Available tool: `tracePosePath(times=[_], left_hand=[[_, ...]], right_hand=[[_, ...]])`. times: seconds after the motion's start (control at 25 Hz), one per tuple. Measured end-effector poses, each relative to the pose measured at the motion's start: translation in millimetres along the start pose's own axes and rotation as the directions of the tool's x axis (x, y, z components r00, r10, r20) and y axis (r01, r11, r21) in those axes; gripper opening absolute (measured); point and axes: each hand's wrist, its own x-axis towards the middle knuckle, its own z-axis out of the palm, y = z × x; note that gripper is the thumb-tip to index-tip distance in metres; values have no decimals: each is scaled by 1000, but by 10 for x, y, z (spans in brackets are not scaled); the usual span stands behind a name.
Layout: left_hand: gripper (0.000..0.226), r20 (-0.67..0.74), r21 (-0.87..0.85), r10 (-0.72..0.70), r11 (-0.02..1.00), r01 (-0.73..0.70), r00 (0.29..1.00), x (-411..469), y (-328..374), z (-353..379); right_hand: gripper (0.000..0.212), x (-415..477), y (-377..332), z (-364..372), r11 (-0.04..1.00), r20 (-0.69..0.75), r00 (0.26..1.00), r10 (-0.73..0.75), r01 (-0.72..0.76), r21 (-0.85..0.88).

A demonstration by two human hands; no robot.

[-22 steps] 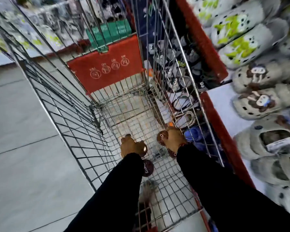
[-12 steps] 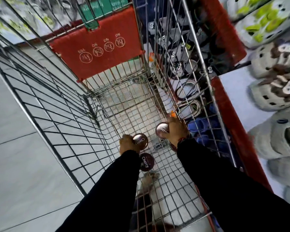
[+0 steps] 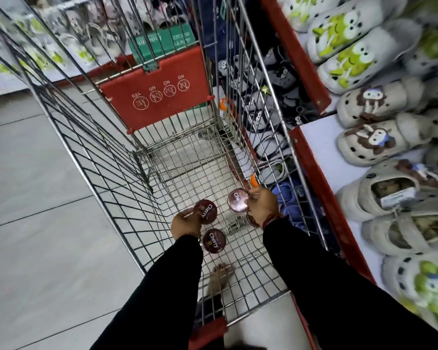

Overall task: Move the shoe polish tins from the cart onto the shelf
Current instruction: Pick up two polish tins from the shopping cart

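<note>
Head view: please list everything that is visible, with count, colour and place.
Cart: one, silver wire, red flap, centre.
Tins: at least four, dark red; one in left hand, one in right hand, one on cart floor, one partly hidden under right hand.
Clogs: many, pale grey with green or brown figures, on shelf at right.
Shelf: white, red edge, right.
Floor: grey tiles, left.
Left hand, right hand: black sleeves, inside cart.

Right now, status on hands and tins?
Left hand holds one tin; right hand another. Third tin loose in cart. Shelf right, past the cart's wire side.
</note>
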Motion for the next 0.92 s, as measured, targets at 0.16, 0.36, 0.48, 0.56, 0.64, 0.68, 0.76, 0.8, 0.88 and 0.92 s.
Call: tracePosePath(times=[0.16, 0.36, 0.48, 0.56, 0.64, 0.68, 0.76, 0.8, 0.88, 0.92], left_hand=[[36, 27, -89, 32, 996, -29, 999, -419, 30, -245], [37, 38, -234, 138, 964, -126, 990, -1186, 186, -584], [39, 96, -386, 202, 910, -151, 975, -1672, 324, -743], [36, 105, -449, 288, 868, -214, 952, -2022, 421, -834], [33, 125, -520, 385, 810, -270, 914, -2397, 528, -926], [33, 152, -550, 426, 786, -282, 892, -2578, 582, -970], [33, 196, -568, 506, 757, -323, 840, -2908, 682, -1041], [33, 206, -575, 546, 739, -351, 812, -3064, 725, -1068], [34, 232, -609, 620, 693, -385, 749, -3389, 779, -1098], [35, 253, -634, 665, 663, -399, 702, -3579, 812, -1089]], right_hand=[[34, -435, -88, -255, 973, -6, 998, 58, -56, 225], [35, -1210, -241, -808, 871, -37, 998, 59, -34, 490], [37, -1686, -359, -1182, 782, -81, 997, 19, 36, 622], [37, -2036, -424, -1463, 723, -143, 989, -23, 116, 682], [29, -2376, -447, -1764, 646, -231, 972, -48, 207, 735], [24, -2531, -446, -1913, 605, -269, 961, -59, 249, 756], [24, -2799, -436, -2216, 567, -337, 937, -86, 325, 757], [27, -2919, -424, -2363, 566, -378, 921, -99, 364, 739], [32, -3184, -355, -2675, 571, -456, 882, -117, 435, 696], [33, -3324, -303, -2843, 569, -496, 861, -116, 467, 677]])
